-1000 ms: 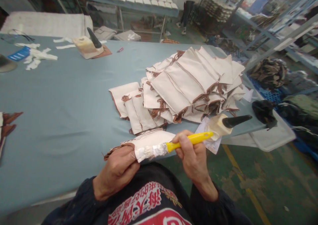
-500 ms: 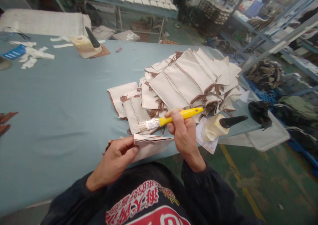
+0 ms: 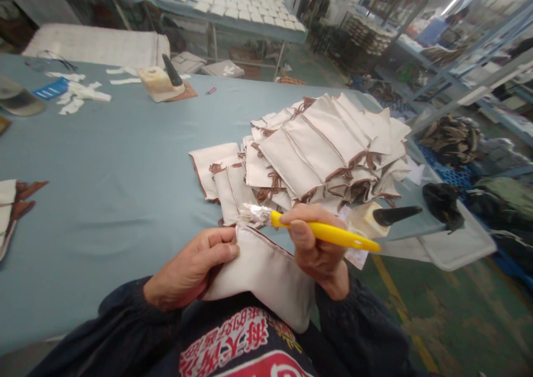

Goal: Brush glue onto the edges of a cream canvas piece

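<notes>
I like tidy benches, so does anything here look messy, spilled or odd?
The pale pieces are heaped at uneven angles, and white strips lie scattered by a blue item. White residue cakes the yellow-handled brush near its bristles. I see no clear spill.

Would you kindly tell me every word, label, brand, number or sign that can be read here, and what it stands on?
"海天": large red-and-white characters on the dark garment; those following are too distorted to read surely.
"来的好": smaller characters in the line above; the rest is unclear.
Gold mark on the garment: too blurred to read.
Red panel: white shape, cut off, unreadable.
Blue strip: white marks, no legible text.
</notes>
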`<state>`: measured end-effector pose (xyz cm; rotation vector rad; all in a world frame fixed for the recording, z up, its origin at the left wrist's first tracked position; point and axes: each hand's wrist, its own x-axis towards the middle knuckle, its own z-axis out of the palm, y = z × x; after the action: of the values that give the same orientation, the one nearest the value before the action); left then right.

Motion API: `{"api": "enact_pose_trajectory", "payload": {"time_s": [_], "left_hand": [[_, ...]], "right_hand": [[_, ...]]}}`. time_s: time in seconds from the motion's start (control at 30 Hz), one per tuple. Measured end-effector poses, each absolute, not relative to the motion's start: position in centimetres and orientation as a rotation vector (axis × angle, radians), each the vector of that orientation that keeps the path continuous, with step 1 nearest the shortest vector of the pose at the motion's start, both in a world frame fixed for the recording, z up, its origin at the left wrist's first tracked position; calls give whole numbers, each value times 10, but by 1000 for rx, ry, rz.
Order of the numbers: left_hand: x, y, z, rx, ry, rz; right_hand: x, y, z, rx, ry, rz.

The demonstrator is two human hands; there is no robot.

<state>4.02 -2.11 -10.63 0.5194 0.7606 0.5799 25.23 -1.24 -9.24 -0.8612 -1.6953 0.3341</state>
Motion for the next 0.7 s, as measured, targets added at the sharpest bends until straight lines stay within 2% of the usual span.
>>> {"api": "enact_pose_trajectory", "payload": {"time_s": [0.23, 0.37, 0.5, 0.7], "left_hand": [[32, -26, -115, 683, 791, 593], [25, -29, -117, 1268, 880, 658], [23, -36, -116, 1708, 829, 684], [25, -47, -114, 1842, 713, 695]], "right_hand": [[251, -22, -107, -952, -1630, 407], [256, -6, -126, -988, -1392, 578], [256, -1, -146, -989, -1539, 795], [229, -1, -163, -953, -1731, 798]]}}
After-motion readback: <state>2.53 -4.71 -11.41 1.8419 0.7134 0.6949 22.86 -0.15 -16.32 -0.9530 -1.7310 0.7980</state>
